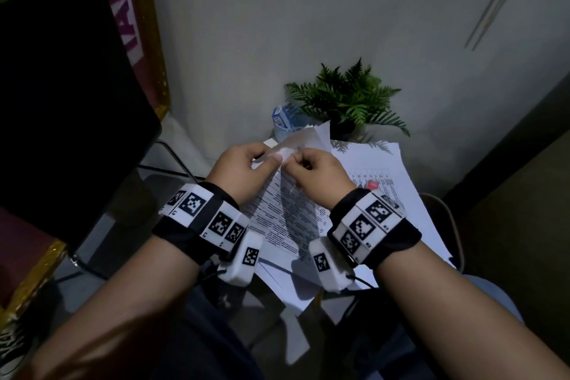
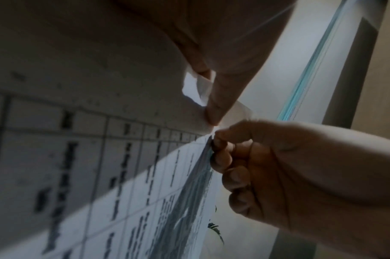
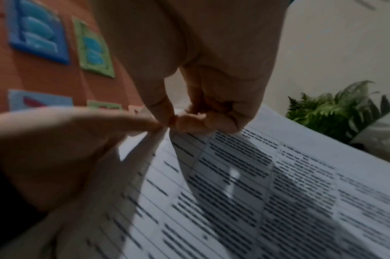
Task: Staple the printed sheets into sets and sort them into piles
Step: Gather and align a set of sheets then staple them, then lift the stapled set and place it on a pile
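Two hands meet at the top corner of a set of printed sheets (image 1: 287, 213) held up over the person's lap. The left hand (image 1: 243, 163) pinches the corner between its thumb and fingers, and a loose page bends up and away behind it. The right hand (image 1: 320, 176) has its fingers curled tight, and its thumb and first finger nip the same corner right beside the left thumb. The fingertips of both hands almost touch. The pages hang down from the pinch and are full of rows of dark print. Under them, more paper (image 1: 391, 170) lies spread out flat, with a small red thing (image 1: 372, 184) on it near the right wrist. A green plant (image 1: 348, 95) stands behind the paper by the wall, next to a small blue and white carton (image 1: 282, 119).
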The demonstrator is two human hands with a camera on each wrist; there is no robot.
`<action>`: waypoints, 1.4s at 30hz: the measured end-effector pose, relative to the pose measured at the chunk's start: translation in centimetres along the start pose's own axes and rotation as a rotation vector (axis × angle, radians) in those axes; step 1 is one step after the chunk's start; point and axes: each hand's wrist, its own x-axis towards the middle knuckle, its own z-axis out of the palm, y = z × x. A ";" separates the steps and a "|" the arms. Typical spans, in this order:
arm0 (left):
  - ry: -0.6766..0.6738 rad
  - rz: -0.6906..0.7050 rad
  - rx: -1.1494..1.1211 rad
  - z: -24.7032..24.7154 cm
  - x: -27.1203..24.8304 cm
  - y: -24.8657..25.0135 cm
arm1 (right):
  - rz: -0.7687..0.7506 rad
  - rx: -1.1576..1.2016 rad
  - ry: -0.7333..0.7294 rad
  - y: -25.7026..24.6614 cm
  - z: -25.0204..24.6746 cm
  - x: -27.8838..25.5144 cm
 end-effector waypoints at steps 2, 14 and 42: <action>-0.011 0.021 0.041 0.1 -0.1 -0.3 | 0.116 0.040 -0.075 -0.6 -0.4 0.2; 0.061 -0.040 -0.142 0.6 -0.2 -0.4 | -0.008 0.131 -0.023 1.1 0.5 0.4; -0.045 -0.197 -0.268 0.6 1.0 -1.3 | -0.535 -0.346 0.207 2.3 1.7 0.1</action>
